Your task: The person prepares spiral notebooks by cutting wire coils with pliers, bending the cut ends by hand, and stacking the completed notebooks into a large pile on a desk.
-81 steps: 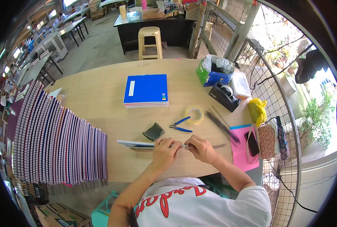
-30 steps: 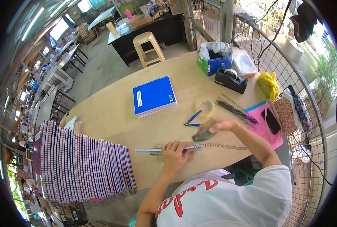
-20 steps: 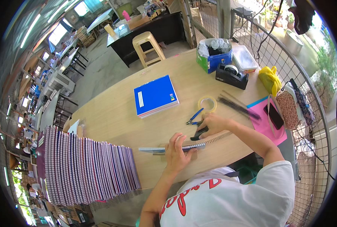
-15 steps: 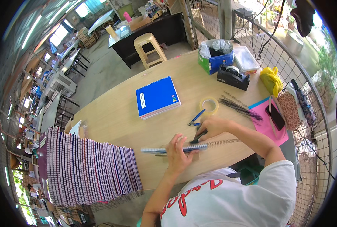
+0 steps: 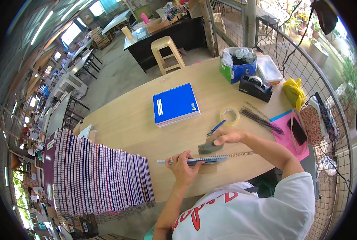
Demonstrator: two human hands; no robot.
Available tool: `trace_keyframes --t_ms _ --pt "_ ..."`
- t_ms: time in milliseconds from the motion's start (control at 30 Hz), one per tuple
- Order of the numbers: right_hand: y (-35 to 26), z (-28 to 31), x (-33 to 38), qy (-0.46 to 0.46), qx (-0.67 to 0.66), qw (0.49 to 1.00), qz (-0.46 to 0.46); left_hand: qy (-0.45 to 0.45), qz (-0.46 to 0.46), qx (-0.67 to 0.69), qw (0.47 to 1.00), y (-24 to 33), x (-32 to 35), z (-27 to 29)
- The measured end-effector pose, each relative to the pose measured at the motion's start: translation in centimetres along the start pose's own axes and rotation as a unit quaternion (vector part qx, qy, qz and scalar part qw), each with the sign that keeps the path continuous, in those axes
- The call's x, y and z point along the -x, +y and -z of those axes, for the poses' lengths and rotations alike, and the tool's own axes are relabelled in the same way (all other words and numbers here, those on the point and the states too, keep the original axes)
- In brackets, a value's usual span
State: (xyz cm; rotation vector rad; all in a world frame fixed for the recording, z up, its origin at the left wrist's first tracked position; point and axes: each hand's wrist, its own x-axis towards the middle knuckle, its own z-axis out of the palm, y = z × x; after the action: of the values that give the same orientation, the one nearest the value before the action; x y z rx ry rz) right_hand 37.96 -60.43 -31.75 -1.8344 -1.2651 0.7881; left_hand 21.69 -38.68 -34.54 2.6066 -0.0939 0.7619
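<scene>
My left hand (image 5: pixel 183 168) grips a thin notebook (image 5: pixel 215 160) standing on its edge, the spine side up. Out of the notebook's right end runs a long wire spiral coil (image 5: pixel 244 153). In my right hand (image 5: pixel 229 137) is a dark grey-green handheld tool (image 5: pixel 210 148), its kind unclear, held just above and beyond the notebook's right part. Blue-handled pliers (image 5: pixel 216 127) lie just past that hand, partly covered by it. Beyond them rests a roll of clear tape (image 5: pixel 229 117). Several loose dark spiral coils (image 5: pixel 262 121) lie to the right.
A tall stack of spiral notebooks (image 5: pixel 102 174) stands at the left, a blue-covered pile (image 5: pixel 176 105) mid-table. Toward the far right are a box with plastic bags (image 5: pixel 242 71), a tape dispenser (image 5: pixel 255 88), a yellow bundle (image 5: pixel 294 92) and a phone (image 5: pixel 296 131) on a pink folder. Wire fencing (image 5: pixel 326 80) borders the right.
My right hand has lifted the tool away from the notebook's spine, and the tool now shows more fully. My left hand still grips the notebook. The whole view has shifted slightly.
</scene>
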Motion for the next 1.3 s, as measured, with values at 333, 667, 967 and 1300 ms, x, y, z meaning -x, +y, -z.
trace_keyframes --t_ms 333,667,967,1300 --pt "-0.6 0.0 -1.9 0.039 0.239 0.97 -0.024 0.109 0.087 0.135 0.981 -4.6 0.7 0.4" --pt "0.0 -0.6 -4.3 -0.024 -0.095 0.995 0.029 0.106 0.103 0.15 0.978 -4.5 0.7 0.7" --pt "-0.3 -0.4 -6.2 -0.012 -0.21 0.978 -0.008 0.096 0.085 0.146 0.981 -4.7 0.6 0.8" --pt "-1.4 -1.6 -8.6 -0.055 0.005 0.994 0.091 0.108 0.069 0.148 0.981 -4.9 0.6 0.9"
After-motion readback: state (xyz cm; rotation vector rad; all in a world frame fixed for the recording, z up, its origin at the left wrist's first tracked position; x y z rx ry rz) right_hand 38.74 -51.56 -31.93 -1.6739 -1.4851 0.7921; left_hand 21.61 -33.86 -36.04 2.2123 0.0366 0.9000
